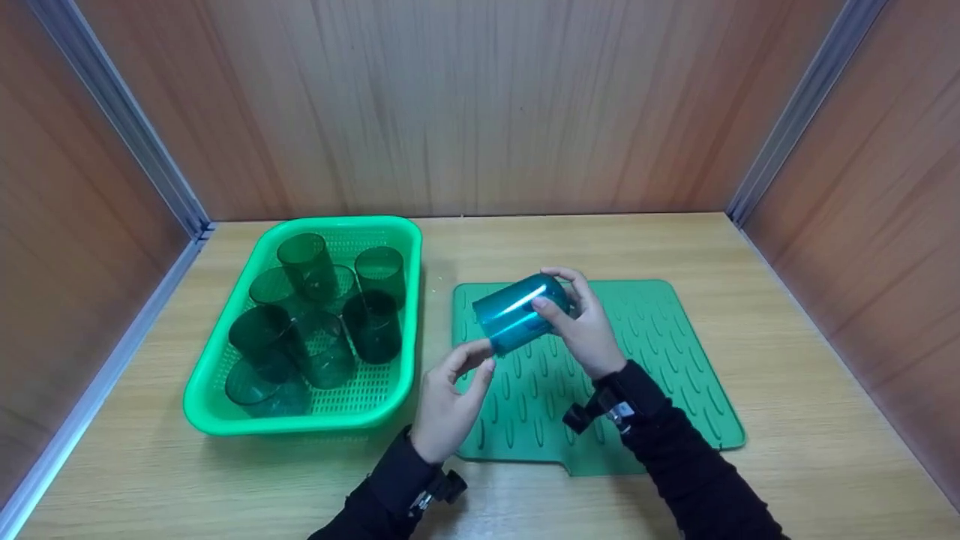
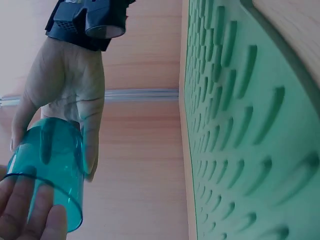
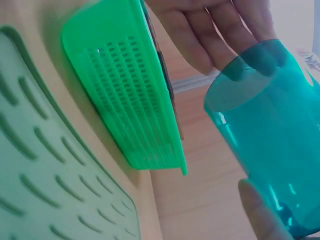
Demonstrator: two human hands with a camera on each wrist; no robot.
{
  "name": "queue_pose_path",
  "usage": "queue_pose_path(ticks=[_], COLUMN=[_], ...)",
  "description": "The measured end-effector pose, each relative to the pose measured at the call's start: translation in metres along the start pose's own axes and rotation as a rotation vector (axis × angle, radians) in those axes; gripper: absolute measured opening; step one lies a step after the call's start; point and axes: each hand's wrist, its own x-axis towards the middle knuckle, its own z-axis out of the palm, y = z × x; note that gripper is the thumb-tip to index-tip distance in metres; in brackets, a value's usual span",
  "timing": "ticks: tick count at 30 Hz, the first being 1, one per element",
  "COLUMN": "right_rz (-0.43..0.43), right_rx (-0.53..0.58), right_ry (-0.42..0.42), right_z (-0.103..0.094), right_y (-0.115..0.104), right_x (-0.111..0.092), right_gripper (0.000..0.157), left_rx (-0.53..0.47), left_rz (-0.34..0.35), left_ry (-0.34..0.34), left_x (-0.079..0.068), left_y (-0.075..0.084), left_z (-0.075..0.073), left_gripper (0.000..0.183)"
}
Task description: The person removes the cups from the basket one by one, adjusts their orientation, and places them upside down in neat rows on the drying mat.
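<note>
A clear blue-teal plastic cup [image 1: 517, 313] lies tilted in the air over the green mat [image 1: 645, 345], its mouth facing left. My right hand [image 1: 589, 330] grips it around the base end, thumb on the near side and fingers behind. At the mouth, my left hand [image 1: 450, 397] touches the rim with its fingers, the thumb standing apart below. In the right wrist view, the left fingertips overlap the rim of the cup [image 3: 265, 130]. The left wrist view shows the right hand [image 2: 70, 85] reaching around the cup [image 2: 55, 145] from above.
A bright green perforated basket [image 1: 405, 375] stands at the left, holding several dark-looking clear cups [image 1: 304, 262], some leaning on each other. The mat has raised ridges and a notch at its front edge. Wooden panels [image 1: 465, 105] enclose the table [image 1: 810, 420] at the back and sides.
</note>
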Motion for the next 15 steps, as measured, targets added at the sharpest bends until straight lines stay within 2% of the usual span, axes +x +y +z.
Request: queue_pose_path(ticks=[3,6,11,15], right_rz=[-0.017,-0.068,-0.172,-0.204], right_rx=[-0.058,-0.143,-0.332,-0.474], right_ry=[0.024,0.038,0.040,0.034], right_z=[-0.009,-0.016,-0.018,-0.013], right_y=[-0.006,-0.009,-0.005,0.006], right_x=[0.009,0.019,0.035,0.044], right_gripper=[0.047,0.047,0.048,0.050], left_rx=[0.105,0.263,0.508,0.645], left_rz=[0.049,0.057,-0.007,-0.068], left_ry=[-0.075,-0.195,-0.444,-0.625], left_x=[-0.005,-0.012,-0.025,-0.034], left_y=[-0.003,-0.003,-0.009,-0.014], left_z=[-0.002,-0.005,-0.010,-0.012], left_gripper=[0.038,0.052,0.077,0.087])
